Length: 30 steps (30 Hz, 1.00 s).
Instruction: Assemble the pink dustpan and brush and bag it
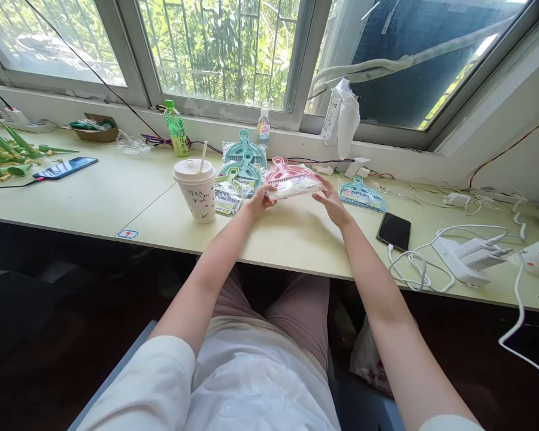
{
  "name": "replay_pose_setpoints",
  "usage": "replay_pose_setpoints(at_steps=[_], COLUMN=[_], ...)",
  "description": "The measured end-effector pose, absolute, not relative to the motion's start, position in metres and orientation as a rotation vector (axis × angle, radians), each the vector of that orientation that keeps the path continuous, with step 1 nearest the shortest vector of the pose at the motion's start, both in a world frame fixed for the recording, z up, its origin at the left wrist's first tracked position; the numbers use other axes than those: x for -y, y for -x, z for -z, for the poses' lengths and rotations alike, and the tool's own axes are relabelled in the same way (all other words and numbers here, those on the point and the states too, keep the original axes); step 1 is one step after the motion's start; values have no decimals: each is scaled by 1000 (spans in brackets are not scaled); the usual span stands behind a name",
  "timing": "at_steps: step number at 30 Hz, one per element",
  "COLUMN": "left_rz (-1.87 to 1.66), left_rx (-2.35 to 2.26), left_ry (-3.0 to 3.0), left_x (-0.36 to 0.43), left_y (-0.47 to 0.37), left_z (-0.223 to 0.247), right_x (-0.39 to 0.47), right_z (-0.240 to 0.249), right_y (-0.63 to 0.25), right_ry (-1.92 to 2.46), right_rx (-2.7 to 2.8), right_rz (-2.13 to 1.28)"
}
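two hands hold one pink dustpan-and-brush set (pixel 291 177) in a clear wrapper, just above the bench (pixel 296 236) near its far edge. the left hand (pixel 261 199) pinches the set's 9 o'clock end and the right hand (pixel 331 202) has its fingers against the 3 o'clock end, both closed lightly on the wrapper rather than spread wide. it looks light and thin, moulded plastic that is stiff enough to stay flat when held by its ends; the film around it is probably slick and crinkly, so a grip on the hard rim through the film seems safer than on loose wrapper alone. nothing about it looks fragile.

at 9 to 10 o'clock of it lie more wrapped sets (pixel 240 173), teal and green, overlapping in a small pile, and one teal set (pixel 362 194) lies flat at 3 o'clock, just beside the right hand. a lidded paper cup (pixel 198 190) with a straw stands at 9 o'clock, close to the left wrist. farther out at 4 o'clock a dark phone (pixel 394 231) lies on the bench, with white chargers and cables (pixel 462 257) beyond it. a green bottle (pixel 176 129) and a small clear bottle (pixel 263 127) stand near the window sill at 11 and 12 o'clock.
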<state>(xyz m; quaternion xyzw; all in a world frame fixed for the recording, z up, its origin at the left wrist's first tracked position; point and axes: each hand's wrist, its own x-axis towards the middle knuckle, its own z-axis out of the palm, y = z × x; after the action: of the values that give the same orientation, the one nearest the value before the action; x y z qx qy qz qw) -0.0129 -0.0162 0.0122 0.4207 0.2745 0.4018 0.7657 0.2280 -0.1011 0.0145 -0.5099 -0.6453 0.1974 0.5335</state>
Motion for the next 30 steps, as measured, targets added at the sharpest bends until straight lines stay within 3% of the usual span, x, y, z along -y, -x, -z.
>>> replay_pose_setpoints(at_steps=[9,16,20,26,30], left_rz=[-494,-423,-413,-485,-555], left_rx=[-507,-545,-586,-707,-590], left_ry=[-1167,-1293,-1283,-1154,-1081], left_x=[23,21,19,21,26], left_y=[18,18,20,18,14], left_z=[-15,-14,-12,-14,-20], right_x=[87,88,84,79,76], right_z=[-6,-6,1,10,8], right_y=[-236,-235,-237,-244,-244], right_ry=[1171,1277,1280,1258,1344], right_rx=[1261,1345,1328,1012,811], right_rz=[-232,-30,-218,-814,-836])
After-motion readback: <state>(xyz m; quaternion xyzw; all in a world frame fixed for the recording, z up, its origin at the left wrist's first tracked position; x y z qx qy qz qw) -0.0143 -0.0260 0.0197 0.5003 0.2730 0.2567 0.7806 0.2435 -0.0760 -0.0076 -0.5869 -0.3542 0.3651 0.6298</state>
